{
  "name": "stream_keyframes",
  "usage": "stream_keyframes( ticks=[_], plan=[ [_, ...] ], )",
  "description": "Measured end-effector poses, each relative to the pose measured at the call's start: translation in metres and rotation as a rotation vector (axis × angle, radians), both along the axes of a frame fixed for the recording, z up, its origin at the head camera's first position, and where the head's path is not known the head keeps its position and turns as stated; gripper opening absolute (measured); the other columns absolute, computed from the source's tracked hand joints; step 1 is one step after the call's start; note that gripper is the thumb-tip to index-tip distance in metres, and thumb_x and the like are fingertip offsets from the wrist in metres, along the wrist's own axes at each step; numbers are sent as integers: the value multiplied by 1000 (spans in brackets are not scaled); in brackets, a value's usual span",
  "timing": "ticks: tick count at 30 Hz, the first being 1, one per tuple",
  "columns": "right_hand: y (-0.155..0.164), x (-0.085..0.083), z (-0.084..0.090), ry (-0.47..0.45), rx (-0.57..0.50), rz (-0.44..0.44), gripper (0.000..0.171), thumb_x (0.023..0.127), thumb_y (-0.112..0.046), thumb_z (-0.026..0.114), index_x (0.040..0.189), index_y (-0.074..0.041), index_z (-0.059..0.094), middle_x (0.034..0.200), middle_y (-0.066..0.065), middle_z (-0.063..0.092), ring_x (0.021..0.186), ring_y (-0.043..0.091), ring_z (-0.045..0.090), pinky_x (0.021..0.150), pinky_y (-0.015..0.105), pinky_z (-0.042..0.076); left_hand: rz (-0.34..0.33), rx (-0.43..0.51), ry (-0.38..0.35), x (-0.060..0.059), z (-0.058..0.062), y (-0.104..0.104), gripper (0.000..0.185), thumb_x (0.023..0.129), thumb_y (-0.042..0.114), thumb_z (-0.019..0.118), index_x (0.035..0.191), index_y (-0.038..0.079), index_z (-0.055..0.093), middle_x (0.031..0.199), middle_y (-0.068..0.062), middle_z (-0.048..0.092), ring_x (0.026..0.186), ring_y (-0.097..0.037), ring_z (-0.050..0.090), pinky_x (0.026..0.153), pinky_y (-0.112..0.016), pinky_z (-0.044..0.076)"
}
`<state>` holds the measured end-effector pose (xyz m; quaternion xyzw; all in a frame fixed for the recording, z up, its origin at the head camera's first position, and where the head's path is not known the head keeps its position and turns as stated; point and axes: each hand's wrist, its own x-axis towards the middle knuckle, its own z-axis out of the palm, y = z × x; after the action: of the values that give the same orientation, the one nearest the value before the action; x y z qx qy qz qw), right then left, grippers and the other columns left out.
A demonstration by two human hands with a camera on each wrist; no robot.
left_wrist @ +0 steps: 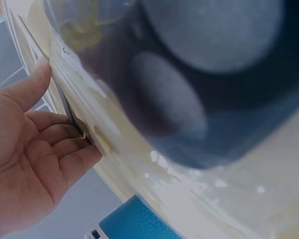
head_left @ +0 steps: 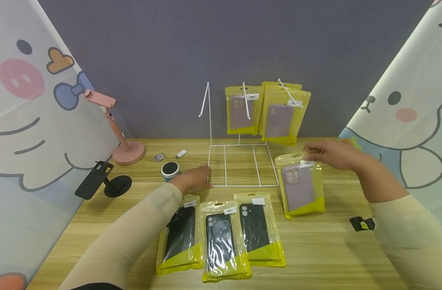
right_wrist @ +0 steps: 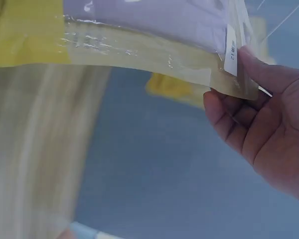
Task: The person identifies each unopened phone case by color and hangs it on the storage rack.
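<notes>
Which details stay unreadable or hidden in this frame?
- Printed white labels on the black case packs: head view, too small to read.
- Second pack behind the rear purple pack: only its top edge shows.
- Left hand fingertips: head view, hidden behind the hand itself.
- Left wrist view: blurred dark shape fills the frame.

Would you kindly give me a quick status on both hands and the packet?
Right hand pinches lilac case packet by its top edge. Left hand rests on white wire rack base corner. Nothing between packet and rack.
</notes>
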<state>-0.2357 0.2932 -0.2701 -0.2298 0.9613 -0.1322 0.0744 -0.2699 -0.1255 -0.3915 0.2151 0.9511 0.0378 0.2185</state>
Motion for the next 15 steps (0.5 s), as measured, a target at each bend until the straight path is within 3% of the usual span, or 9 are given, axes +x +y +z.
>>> stream_keyframes(
  ticks=[7, 15],
  plan=[
    [-43, 7, 26, 130, -70, 142, 13, 101, -27, 55, 96, -20, 65, 84, -6, 62, 72, 11, 51, 64, 30, 43, 5, -2, 0, -1, -1, 0, 80, 99, 46, 53, 155, -2, 19, 163, -20, 12, 151, -34, 14, 123, -46, 18],
    [-88, 8, 46, 310, -190, 172, 17, 101, -29, 56, 88, -19, 60, 71, -4, 51, 61, 13, 44, 60, 30, 38, 20, 2, -5, -2, -3, 0, 81, 99, 46, 53, 156, 0, 19, 164, -18, 12, 151, -33, 14, 123, -46, 18]
  ],
)
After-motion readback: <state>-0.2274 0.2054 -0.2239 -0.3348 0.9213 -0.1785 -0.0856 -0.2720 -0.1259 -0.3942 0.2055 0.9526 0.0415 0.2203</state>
